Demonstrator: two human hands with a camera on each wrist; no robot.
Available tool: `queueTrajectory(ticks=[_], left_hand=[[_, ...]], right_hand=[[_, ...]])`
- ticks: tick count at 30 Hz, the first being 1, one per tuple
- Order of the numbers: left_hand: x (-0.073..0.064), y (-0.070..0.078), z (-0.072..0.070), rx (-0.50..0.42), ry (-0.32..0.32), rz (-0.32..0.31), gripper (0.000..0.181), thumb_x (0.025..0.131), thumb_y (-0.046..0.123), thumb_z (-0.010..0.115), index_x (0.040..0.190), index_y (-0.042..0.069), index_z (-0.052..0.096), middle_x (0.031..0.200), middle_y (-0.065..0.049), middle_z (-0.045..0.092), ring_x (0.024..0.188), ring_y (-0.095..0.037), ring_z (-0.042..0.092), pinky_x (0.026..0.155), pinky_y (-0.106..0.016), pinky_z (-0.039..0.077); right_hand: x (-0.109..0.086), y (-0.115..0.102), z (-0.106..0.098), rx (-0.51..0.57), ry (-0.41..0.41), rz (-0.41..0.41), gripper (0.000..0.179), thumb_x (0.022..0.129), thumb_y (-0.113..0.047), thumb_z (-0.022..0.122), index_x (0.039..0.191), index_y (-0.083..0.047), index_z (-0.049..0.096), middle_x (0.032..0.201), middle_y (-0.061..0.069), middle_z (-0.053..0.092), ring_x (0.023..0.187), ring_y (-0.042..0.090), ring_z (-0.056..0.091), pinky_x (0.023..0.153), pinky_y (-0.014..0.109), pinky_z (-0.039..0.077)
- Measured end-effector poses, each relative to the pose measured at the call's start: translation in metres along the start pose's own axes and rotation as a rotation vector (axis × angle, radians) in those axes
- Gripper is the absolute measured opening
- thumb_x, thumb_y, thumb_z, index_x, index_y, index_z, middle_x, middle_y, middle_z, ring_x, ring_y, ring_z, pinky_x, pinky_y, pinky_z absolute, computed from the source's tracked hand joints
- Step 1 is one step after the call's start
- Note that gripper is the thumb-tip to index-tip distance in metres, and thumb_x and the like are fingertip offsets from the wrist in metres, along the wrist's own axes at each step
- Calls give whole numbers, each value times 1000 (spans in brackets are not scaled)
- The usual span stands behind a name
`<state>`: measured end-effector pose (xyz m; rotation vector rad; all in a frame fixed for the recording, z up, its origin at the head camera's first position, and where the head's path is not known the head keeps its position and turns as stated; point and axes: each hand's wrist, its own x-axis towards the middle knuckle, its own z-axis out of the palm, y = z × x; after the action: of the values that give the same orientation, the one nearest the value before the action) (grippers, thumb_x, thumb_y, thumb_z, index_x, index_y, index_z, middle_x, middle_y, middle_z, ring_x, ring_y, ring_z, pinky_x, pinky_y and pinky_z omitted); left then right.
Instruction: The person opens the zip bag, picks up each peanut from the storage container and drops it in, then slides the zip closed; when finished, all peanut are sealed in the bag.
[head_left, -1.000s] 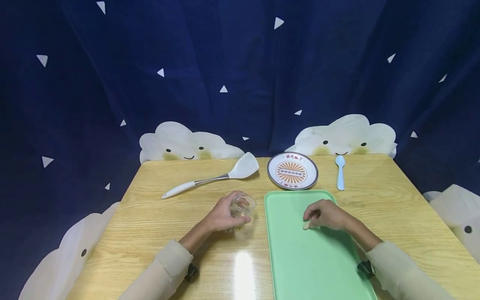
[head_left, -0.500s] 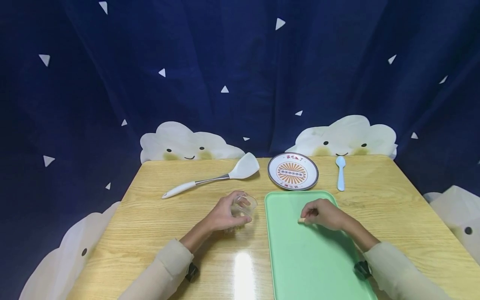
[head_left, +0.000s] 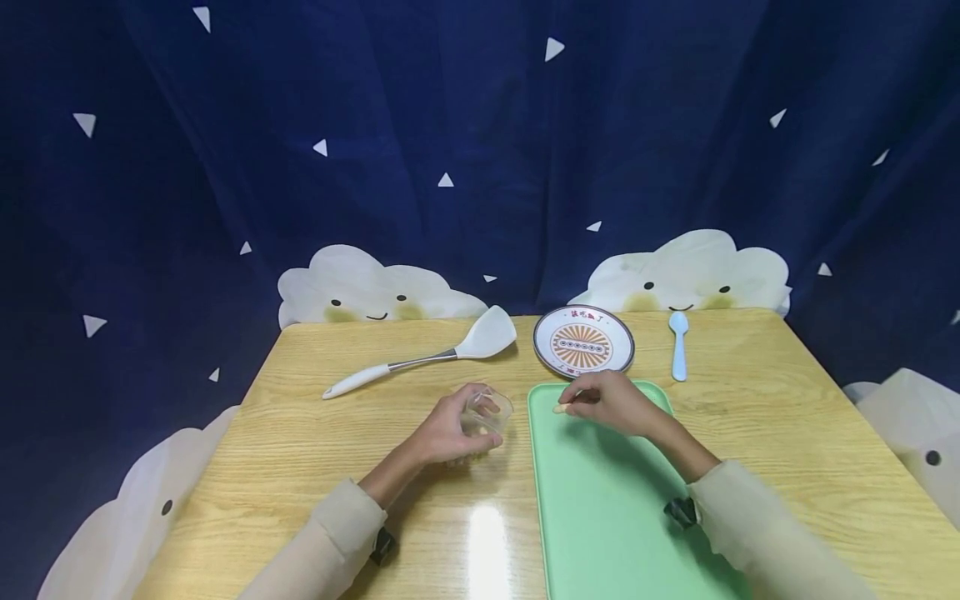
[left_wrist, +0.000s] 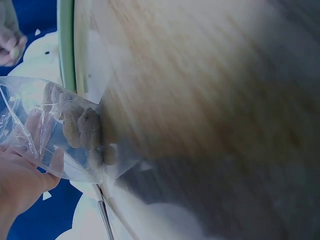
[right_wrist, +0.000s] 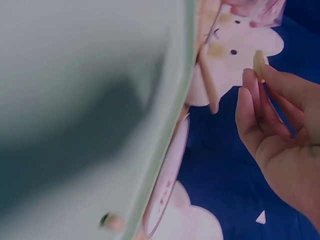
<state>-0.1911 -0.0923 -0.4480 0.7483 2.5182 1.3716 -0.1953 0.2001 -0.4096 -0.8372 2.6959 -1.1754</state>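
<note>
My left hand (head_left: pixel 448 433) holds a clear plastic bag (head_left: pixel 495 407) by its side, just left of the green tray (head_left: pixel 592 525). Inside the bag, in the left wrist view, lie several tan peanuts (left_wrist: pixel 72 131) in their shells. Between thumb and fingertips my right hand (head_left: pixel 617 403) pinches one pale peanut (head_left: pixel 561 408) above the tray's far left corner. The right wrist view shows that peanut (right_wrist: pixel 258 65) sticking up from the fingertips. A small tan piece (right_wrist: pixel 114 222) is on the tray there, blurred.
Behind the tray stands a white patterned plate (head_left: pixel 581 367). A light blue spoon (head_left: pixel 679 350) lies to its right, a white spatula (head_left: pixel 486 335) to its left. The wooden table (head_left: pixel 360 321) ends at a dark blue curtain (head_left: pixel 480 108) with clouds on it.
The right hand has lifted the peanut from over the tray's middle and carried it left and toward the back, nearer the bag. The left hand and bag stay in place.
</note>
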Motion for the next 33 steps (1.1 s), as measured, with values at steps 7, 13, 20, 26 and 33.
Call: queueTrajectory(ticks=[7, 13, 20, 26, 33], left_hand=[[0, 0, 0, -1, 2, 8, 68, 75, 31, 75, 133, 12, 44, 115, -4, 66, 105, -18, 60, 92, -39, 47], [0, 0, 0, -4, -3, 16, 64, 76, 31, 75, 130, 15, 46, 114, -2, 67, 105, -18, 61, 92, -41, 47], [-1, 1, 0, 21, -4, -18, 70, 76, 35, 74, 135, 13, 44, 115, -8, 66, 107, -20, 60, 95, -45, 45], [-1, 2, -1, 13, -3, -11, 70, 76, 34, 74, 135, 12, 44, 116, -6, 65, 108, -22, 60, 96, -44, 45], [1, 1, 0, -16, -11, 20, 65, 76, 29, 75, 132, 13, 45, 115, -4, 66, 105, -18, 61, 92, -40, 47]], right_hand=[[22, -21, 14, 84, 74, 7, 8, 82, -8, 72, 90, -10, 72, 88, 2, 72, 78, 5, 64, 70, 20, 54], [35, -38, 32, 94, 92, -29, 7, 81, -9, 72, 88, -10, 72, 86, 2, 72, 76, 5, 64, 69, 21, 54], [47, -53, 47, 60, 65, -46, 4, 82, -11, 72, 85, -10, 73, 81, 0, 73, 71, 2, 62, 65, 19, 51], [48, -58, 50, 58, 44, -30, 5, 83, -9, 70, 86, -8, 74, 83, 3, 73, 71, 2, 61, 65, 18, 51], [40, -49, 38, 29, 81, -19, 6, 82, -10, 71, 87, -7, 73, 81, -1, 71, 73, 4, 61, 66, 19, 51]])
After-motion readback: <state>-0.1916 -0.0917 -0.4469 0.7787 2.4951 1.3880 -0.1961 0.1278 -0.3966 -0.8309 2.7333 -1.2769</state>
